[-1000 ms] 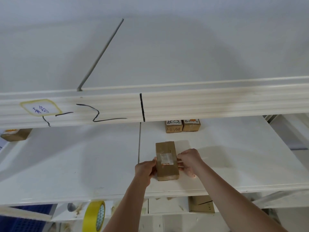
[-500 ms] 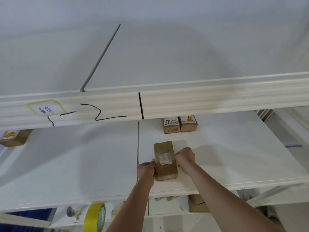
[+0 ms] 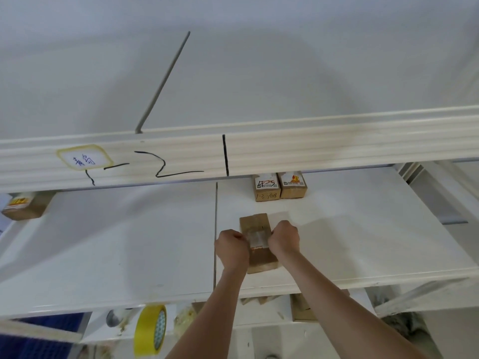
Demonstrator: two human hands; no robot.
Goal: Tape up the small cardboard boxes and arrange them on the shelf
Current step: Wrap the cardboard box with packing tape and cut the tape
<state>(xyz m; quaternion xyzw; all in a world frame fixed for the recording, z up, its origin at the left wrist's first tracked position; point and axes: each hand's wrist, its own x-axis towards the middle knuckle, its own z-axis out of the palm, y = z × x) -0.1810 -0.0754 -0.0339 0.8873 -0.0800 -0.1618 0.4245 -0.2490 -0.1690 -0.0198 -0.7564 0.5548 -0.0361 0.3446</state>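
A small brown cardboard box (image 3: 256, 222) with a pale label on top lies lengthwise on the white shelf board (image 3: 363, 242), near its front edge. My left hand (image 3: 231, 248) presses against the box's left side and my right hand (image 3: 284, 239) against its right side, both with fingers curled onto it. Two labelled small boxes (image 3: 267, 189) (image 3: 293, 186) stand side by side at the back of the same shelf. Another small box (image 3: 23, 207) sits at the far left.
The upper shelf's front beam (image 3: 311, 149) with black marker lines and a yellow-edged label crosses above the boxes. A yellow tape roll (image 3: 150, 330) stands on the level below, beside more cardboard (image 3: 302, 307). A seam (image 3: 215, 229) splits the shelf board.
Both hands have pushed the held box slightly deeper onto the shelf, and their fingers have curled tighter on its sides. The view shifted a little.
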